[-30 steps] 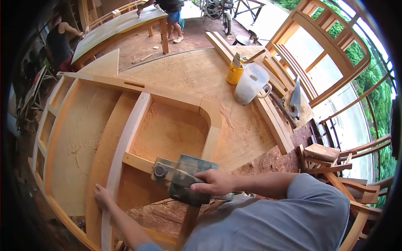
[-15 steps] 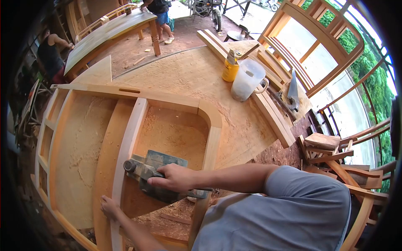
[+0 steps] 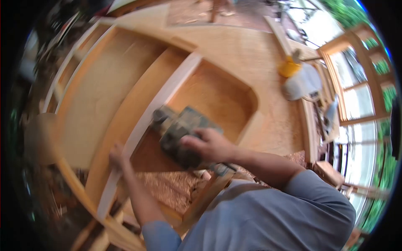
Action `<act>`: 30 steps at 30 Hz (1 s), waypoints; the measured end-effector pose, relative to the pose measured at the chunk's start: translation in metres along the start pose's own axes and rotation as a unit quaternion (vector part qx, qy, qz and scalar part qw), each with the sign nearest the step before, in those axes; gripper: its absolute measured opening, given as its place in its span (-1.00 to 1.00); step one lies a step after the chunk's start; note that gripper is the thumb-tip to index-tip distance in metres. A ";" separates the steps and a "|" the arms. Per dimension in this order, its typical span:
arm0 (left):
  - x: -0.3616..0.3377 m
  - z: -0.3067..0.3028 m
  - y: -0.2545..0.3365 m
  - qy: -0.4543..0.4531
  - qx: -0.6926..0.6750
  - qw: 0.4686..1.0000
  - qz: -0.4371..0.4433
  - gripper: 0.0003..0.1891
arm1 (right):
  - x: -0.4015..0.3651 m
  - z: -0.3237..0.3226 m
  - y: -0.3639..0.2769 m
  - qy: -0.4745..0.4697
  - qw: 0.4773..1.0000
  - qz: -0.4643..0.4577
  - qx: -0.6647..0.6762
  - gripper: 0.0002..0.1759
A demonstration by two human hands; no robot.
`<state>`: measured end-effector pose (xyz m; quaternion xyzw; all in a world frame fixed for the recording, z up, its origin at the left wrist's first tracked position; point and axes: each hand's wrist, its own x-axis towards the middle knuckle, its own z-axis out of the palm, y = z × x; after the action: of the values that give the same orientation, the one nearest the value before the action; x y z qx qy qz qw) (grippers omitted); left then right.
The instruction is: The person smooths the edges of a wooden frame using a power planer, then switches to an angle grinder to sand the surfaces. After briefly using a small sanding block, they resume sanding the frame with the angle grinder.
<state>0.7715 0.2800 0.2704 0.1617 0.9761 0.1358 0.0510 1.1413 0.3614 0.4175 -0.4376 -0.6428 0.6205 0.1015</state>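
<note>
My right hand (image 3: 207, 144) is wrapped around the handle of a dark green electric planer (image 3: 180, 140). The planer lies across the pale rail (image 3: 161, 100) of a wooden frame (image 3: 228, 77), its front knob over the rail and its body reaching over the gap beside it. Lower down on the same rail, my left hand (image 3: 118, 157) grips the edge, fingers blurred by motion. A wider, darker board (image 3: 134, 102) runs alongside the rail on the left.
The frame lies on a plywood sheet (image 3: 234, 44). A yellow container (image 3: 289, 67) and a translucent plastic jug (image 3: 303, 83) stand at the right, near a handsaw (image 3: 331, 115) and long boards (image 3: 309, 129). A slatted wooden frame (image 3: 356, 75) stands behind. Wood shavings cover the ground.
The view has swung left and tilted, so the frame, planer and both hands appear farther right. My right hand still holds the planer, and my left hand remains on the rail.
</note>
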 end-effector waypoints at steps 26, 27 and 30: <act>-0.018 -0.035 0.024 -0.014 -0.008 0.999 -0.047 -0.32 | -0.061 -0.012 0.014 -0.079 0.993 0.042 0.070 -0.45; -0.015 -0.032 0.022 -0.016 0.002 0.999 -0.038 -0.33 | -0.081 -0.016 0.028 -0.080 0.993 0.034 0.086 -0.48; -0.006 -0.028 0.017 -0.021 0.015 0.999 -0.039 -0.35 | -0.146 -0.031 0.066 -0.093 0.984 0.032 0.149 -0.47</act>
<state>0.7784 0.2863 0.3023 0.1272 0.9823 0.1154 0.0744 1.2778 0.2725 0.4261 -0.3782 -0.5360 0.7500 0.0855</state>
